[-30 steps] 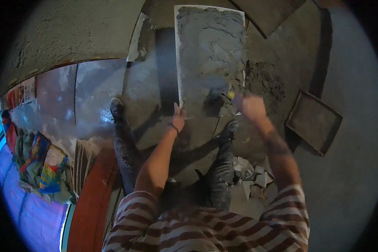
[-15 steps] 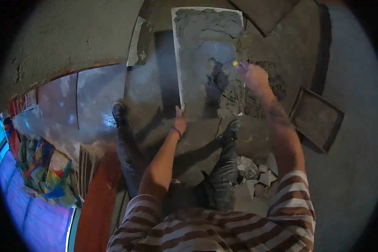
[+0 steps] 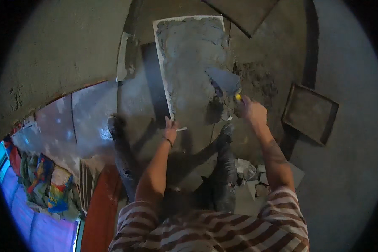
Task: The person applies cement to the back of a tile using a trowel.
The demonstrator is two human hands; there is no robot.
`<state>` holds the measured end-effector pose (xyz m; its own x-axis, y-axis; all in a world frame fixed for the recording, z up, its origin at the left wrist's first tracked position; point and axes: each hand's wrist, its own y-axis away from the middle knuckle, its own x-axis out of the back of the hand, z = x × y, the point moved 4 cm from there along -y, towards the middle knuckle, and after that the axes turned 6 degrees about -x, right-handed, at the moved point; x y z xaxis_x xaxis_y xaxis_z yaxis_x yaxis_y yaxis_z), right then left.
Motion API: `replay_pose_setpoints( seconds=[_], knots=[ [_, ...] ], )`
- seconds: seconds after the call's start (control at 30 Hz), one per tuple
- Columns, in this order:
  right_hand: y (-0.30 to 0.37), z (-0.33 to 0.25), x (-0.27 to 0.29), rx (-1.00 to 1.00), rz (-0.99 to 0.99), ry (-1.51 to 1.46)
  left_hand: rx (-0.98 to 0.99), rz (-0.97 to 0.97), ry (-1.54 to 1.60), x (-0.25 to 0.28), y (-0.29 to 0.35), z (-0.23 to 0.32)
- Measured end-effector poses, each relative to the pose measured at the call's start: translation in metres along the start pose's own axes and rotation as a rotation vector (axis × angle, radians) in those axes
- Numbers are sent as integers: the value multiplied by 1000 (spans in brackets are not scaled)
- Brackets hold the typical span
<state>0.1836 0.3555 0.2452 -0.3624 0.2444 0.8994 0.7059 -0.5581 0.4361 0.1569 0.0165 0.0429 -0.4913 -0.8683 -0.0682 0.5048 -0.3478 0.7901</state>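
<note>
A large pale tile [image 3: 158,50], its white rim showing, stands out in front of me with a dark shadow on its left. Grey wet mortar [image 3: 193,54] covers most of its face. My left hand [image 3: 170,129] grips the tile's near left corner. In my right hand [image 3: 255,114] is a trowel [image 3: 226,80] with a yellow-marked handle, fingers wrapped around it. The trowel's blade lies against the mortar at the tile's near right part, where the layer is rough and dark.
A shallow square tray [image 3: 311,115] lies to the right. Broken tile pieces [image 3: 254,185] sit by my right leg. Dark mortar smears [image 3: 260,86] mark the surface right of the tile. Colourful bags [image 3: 59,189] and a red-brown board [image 3: 100,210] are at the lower left.
The trowel has come nearer to me and its blade is now plain on the mortar. The mortar's middle looks smoother. The tile appears farther left, with my left hand still on its corner.
</note>
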Motion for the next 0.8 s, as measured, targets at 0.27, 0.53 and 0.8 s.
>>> replay_pose_setpoints(
  seconds=[0.27,0.53,0.8],
  knots=[
    [-57,35,0,-90,-62,33,12,60,-160,-15,-8,-16],
    [4,-79,-86,-822,-668,-2031,-28,-52,-89,-31,-11,-17],
    [-4,-65,-47,-210,-271,-628,58,-13,-135,-10,-2,-9]
  ],
)
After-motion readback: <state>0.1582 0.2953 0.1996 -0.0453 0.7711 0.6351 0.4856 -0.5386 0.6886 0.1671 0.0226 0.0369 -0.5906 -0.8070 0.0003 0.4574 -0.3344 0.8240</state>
